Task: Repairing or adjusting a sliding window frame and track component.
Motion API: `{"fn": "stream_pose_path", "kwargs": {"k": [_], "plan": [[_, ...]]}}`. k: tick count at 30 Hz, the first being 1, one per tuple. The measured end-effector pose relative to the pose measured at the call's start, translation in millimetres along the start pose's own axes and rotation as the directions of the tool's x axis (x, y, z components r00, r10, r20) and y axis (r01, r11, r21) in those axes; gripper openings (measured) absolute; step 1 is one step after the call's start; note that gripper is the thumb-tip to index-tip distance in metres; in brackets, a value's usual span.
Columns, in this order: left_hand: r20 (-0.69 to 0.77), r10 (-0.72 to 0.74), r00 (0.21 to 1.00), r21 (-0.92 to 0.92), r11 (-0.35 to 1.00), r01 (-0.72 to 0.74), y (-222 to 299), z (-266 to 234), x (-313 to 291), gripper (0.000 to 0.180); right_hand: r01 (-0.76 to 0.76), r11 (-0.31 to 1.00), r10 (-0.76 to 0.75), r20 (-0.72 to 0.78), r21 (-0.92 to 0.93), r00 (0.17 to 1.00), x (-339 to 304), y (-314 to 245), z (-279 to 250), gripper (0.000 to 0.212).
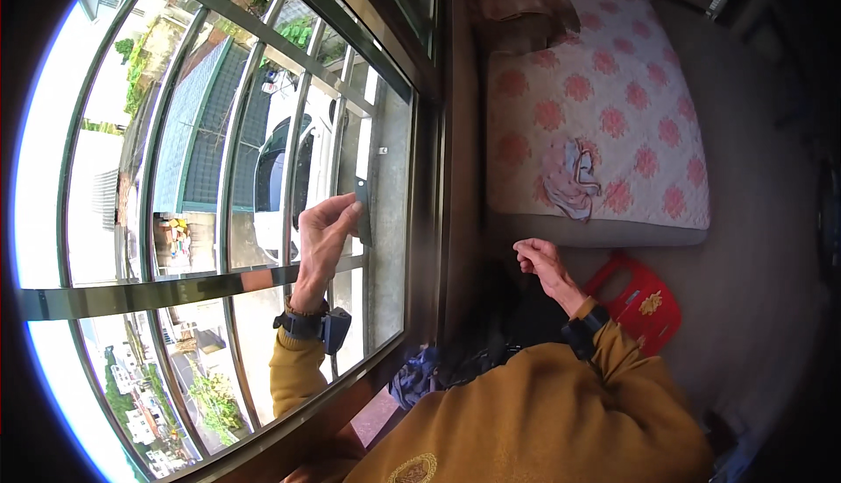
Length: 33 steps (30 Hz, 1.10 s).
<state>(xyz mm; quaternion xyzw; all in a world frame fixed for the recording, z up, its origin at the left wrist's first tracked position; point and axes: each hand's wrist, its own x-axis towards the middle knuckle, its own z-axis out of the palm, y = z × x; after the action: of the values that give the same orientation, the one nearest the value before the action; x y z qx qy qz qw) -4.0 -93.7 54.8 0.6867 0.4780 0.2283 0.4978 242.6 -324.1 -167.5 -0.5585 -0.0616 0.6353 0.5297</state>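
My left hand [326,233] reaches through the window opening among the metal bars. Its thumb and fingers pinch a thin dark flat strip [363,211] with a small hole near its upper end. The strip stands over the grey outer sill [390,220]; whether it touches the sill I cannot tell. My right hand [545,266] hangs in the room, right of the window frame [425,185], its fingers curled together and nothing showing in them. Each wrist wears a dark strapped device.
Horizontal metal bars [175,290] cross the window, with a car and roofs outside. A bed with a pink-flowered cover [613,124] stands at the back right, a crumpled cloth [571,178] on it. A red plastic chair [644,308] is behind my right forearm.
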Motion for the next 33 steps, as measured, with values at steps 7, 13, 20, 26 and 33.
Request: {"fn": "stream_pose_path", "kwargs": {"k": [7, 13, 20, 26, 33], "plan": [[0.058, -0.102, 0.993, 0.057, 0.993, 0.099, 8, 4, -11, 0.026, -0.001, 1.0, 0.001, 0.004, -0.012, 1.0, 3, 1, 1, 0.014], [0.053, -0.068, 0.996, 0.097, 0.993, 0.063, 11, -4, -11, 0.028, -0.013, 0.998, 0.014, 0.015, -0.054, 1.0, 6, -1, 7, 0.013], [0.074, -0.144, 0.987, 0.069, 0.988, 0.139, 4, 3, -13, 0.031, -0.025, 0.999, 0.025, 0.006, -0.045, 1.0, 8, 3, 6, 0.014], [0.072, -0.06, 0.996, 0.001, 0.998, 0.06, 17, -11, -19, 0.028, -0.027, 0.998, 0.028, 0.007, -0.058, 1.0, 9, 2, 4, 0.014], [0.061, -0.081, 0.995, -0.017, 0.997, 0.082, 8, -12, -22, 0.028, -0.035, 0.997, 0.038, 0.037, -0.074, 0.999, 8, -2, 12, 0.015]]}}
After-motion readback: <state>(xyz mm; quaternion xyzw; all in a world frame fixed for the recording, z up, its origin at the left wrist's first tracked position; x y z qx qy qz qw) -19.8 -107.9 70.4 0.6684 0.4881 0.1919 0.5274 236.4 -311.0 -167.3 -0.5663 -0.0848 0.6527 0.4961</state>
